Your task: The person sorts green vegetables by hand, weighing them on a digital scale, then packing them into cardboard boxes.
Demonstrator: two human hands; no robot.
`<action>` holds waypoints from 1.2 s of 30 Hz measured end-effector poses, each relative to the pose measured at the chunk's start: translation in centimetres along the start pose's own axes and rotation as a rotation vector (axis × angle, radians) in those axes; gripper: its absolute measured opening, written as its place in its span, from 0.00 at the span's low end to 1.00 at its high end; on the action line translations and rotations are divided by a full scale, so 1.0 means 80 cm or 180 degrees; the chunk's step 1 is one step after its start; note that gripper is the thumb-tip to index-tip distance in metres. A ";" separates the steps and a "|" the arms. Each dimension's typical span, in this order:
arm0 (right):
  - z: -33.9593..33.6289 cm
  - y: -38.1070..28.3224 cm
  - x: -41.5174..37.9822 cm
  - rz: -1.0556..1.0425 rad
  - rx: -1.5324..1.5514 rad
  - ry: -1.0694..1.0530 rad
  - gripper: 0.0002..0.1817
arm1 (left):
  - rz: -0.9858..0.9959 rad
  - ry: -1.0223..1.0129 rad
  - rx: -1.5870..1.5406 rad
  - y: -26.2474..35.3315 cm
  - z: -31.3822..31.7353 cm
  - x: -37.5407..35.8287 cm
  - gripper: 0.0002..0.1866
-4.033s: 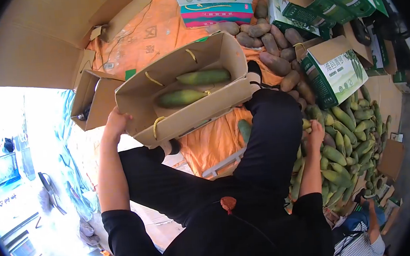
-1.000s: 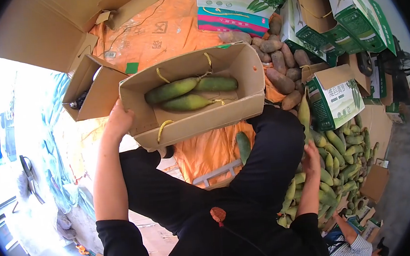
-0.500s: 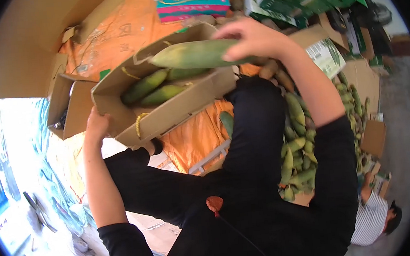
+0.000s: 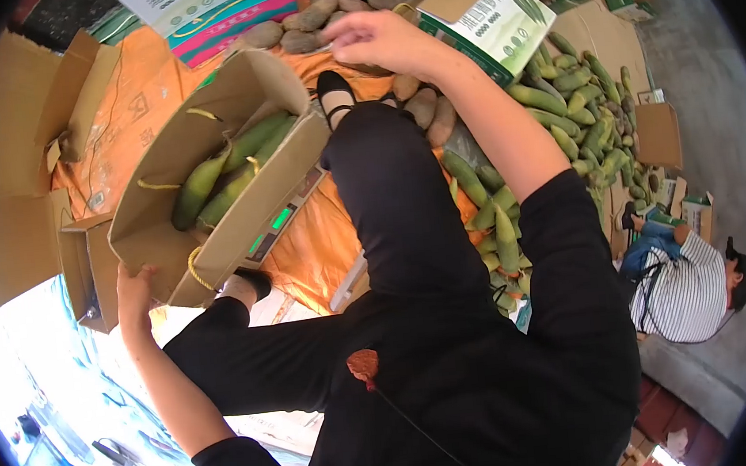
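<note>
Orange sheet (image 4: 304,258): spread from centre to upper left of the frame.
Carton (image 4: 249,214): left of centre, open, green radishes (image 4: 201,189) inside (loosely bunched).
Left hand (image 4: 135,295): clamped on the carton's lower-left end; steadying seems underway, a firm hold called for next.
Right hand (image 4: 387,42): top centre, fingers slightly apart, near brown roots (image 4: 303,42).

- The right hand's (image 4: 376,39) fingertips are blurred.
- The near wall of the open box (image 4: 243,213) hides part of the green radishes (image 4: 202,187) inside.
- Digits on the green display (image 4: 281,218) are too small to read.
- The top edge cuts off the pink-and-blue box (image 4: 235,21).
</note>
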State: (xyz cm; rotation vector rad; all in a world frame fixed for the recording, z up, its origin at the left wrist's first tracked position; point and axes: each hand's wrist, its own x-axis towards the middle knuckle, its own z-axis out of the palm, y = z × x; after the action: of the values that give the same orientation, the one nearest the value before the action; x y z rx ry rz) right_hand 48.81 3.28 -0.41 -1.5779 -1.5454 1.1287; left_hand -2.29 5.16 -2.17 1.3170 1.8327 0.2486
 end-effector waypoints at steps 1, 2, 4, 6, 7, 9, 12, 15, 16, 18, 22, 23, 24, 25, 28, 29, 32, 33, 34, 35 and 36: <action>-0.006 0.035 -0.018 0.0072 0.0194 0.0161 0.23 | 0.0021 -0.0044 0.0026 -0.001 0.001 0.002 0.23; -0.012 0.068 -0.039 0.0136 0.0393 0.0322 0.22 | 0.0018 -0.0042 0.0018 -0.002 0.001 0.003 0.23; -0.020 0.118 -0.091 0.1001 0.0375 0.0401 0.20 | -0.0047 -0.0015 -0.0041 -0.013 -0.004 0.012 0.22; -0.010 0.182 -0.145 0.1416 0.0192 0.0657 0.19 | -0.0074 -0.0053 -0.0002 -0.014 -0.006 0.015 0.23; -0.001 0.201 -0.171 0.1816 0.0429 0.0824 0.16 | -0.0115 -0.0070 0.0003 -0.013 -0.006 0.014 0.23; 0.016 0.227 -0.216 0.2480 0.0700 0.1003 0.12 | -0.0100 -0.0123 -0.0064 -0.008 -0.004 0.010 0.23; 0.051 0.306 -0.270 0.3265 0.0595 0.1163 0.10 | -0.0167 -0.0158 -0.0110 0.001 -0.002 0.004 0.23; 0.099 0.421 -0.325 0.3113 -0.0319 0.0942 0.16 | -0.0311 -0.0086 -0.0095 0.008 0.001 0.001 0.23; 0.104 0.422 -0.330 0.3108 -0.0301 0.0933 0.16 | -0.0391 -0.0023 -0.0111 0.008 0.002 0.001 0.23; 0.124 0.434 -0.345 0.3861 -0.0225 0.0706 0.22 | -0.0321 -0.0027 -0.0068 -0.003 -0.001 0.010 0.23; 0.193 0.502 -0.366 0.3642 0.0244 0.2029 0.27 | -0.0192 0.0095 0.0090 0.001 0.001 0.001 0.22; 0.191 0.482 -0.358 0.3673 0.0660 0.2066 0.28 | -0.0251 0.0115 -0.0002 0.004 0.003 -0.001 0.24; 0.186 0.456 -0.349 0.3597 0.0693 0.2036 0.27 | -0.0133 0.0148 0.0092 -0.003 0.002 0.003 0.24; 0.185 0.438 -0.343 0.3525 0.0728 0.2007 0.26 | -0.0190 0.0227 0.0225 -0.002 0.003 0.003 0.24; 0.220 0.589 -0.374 0.3208 0.0656 0.1630 0.37 | -0.0248 0.0324 0.0191 -0.008 0.003 0.006 0.23; 0.224 0.609 -0.376 0.3244 0.0716 0.1595 0.35 | -0.0190 0.0349 0.0097 -0.006 0.006 0.003 0.22; 0.223 0.640 -0.383 0.3376 0.0852 0.1534 0.30 | -0.0159 0.0400 0.0000 0.005 0.011 -0.004 0.22; 0.223 0.640 -0.383 0.3424 0.0889 0.1514 0.28 | -0.0175 0.0377 0.0032 0.007 0.011 -0.006 0.22; 0.225 0.637 -0.387 0.3376 0.0866 0.1465 0.28 | -0.0163 0.0402 0.0041 0.005 0.011 -0.006 0.21; 0.225 0.631 -0.390 0.2496 -0.0445 0.1251 0.25 | -0.0185 0.0461 0.0009 0.006 0.012 -0.008 0.21; 0.221 0.624 -0.388 0.1532 -0.1691 0.1018 0.21 | -0.0157 0.0447 0.0067 0.009 0.014 -0.009 0.20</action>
State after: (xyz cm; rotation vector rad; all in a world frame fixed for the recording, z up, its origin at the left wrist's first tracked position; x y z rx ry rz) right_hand 56.39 -34.18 -48.44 -2.4487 -1.3449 0.6592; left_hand -0.96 4.49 -2.04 1.2950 1.9877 0.3028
